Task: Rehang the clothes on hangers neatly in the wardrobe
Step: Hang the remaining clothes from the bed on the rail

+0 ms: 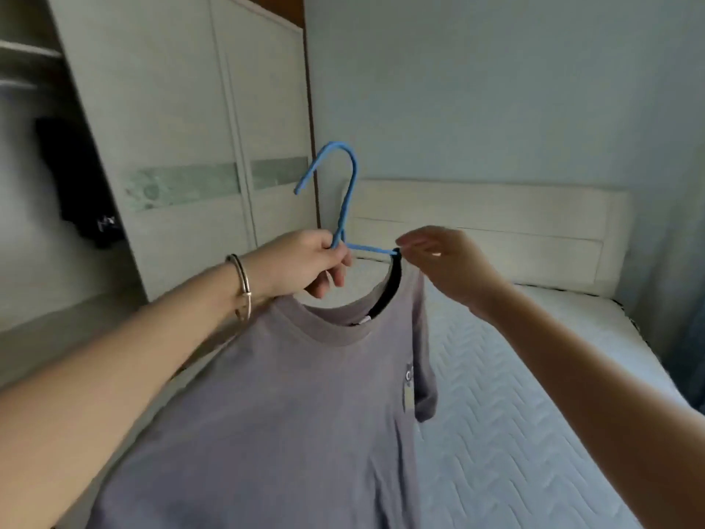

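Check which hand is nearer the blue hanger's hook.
Left. The left hand pinches the blue wire hanger right at the hook's base; the right hand is out at the shoulder arm's end.

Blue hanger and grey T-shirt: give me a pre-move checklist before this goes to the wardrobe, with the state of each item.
1. Left hand grips the blue hanger at the base of its hook: ok.
2. Right hand pinches the grey T-shirt at the collar by the hanger arm: ok.
3. Right shoulder seated on the hanger: not ok, the arm shows bare outside the collar.
4. Left shoulder seated: cannot tell, hidden behind the left hand.
5. Hook free of cloth: ok.
6. Wardrobe open, with a free rail: cannot tell; the left section is open and holds dark clothes, but is blurred.
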`<act>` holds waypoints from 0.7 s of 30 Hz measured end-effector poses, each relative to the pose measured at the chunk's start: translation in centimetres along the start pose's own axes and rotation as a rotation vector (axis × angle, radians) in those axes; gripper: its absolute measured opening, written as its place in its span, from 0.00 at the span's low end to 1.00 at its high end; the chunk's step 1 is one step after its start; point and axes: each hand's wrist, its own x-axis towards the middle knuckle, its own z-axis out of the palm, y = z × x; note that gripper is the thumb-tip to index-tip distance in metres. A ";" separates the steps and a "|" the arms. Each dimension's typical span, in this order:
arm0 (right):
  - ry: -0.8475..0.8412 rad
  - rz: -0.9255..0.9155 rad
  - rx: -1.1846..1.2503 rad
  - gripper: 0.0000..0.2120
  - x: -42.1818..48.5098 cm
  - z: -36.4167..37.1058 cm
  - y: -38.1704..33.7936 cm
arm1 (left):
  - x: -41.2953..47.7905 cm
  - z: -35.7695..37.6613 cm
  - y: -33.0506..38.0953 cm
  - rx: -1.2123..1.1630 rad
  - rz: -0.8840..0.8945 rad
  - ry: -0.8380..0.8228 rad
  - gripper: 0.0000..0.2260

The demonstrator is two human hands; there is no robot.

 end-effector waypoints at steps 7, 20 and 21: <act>-0.064 -0.485 -0.283 0.13 2.1 8.8 -15.0 | -11.8 -15.4 -0.4 0.228 -0.027 0.356 0.11; -0.327 -0.846 -0.067 0.13 0.3 34.9 -37.9 | -30.4 -36.5 -13.2 0.512 -0.050 0.860 0.09; -0.318 -0.823 -0.033 0.13 0.7 36.6 -38.8 | -31.6 -38.2 -14.5 0.574 -0.065 0.895 0.11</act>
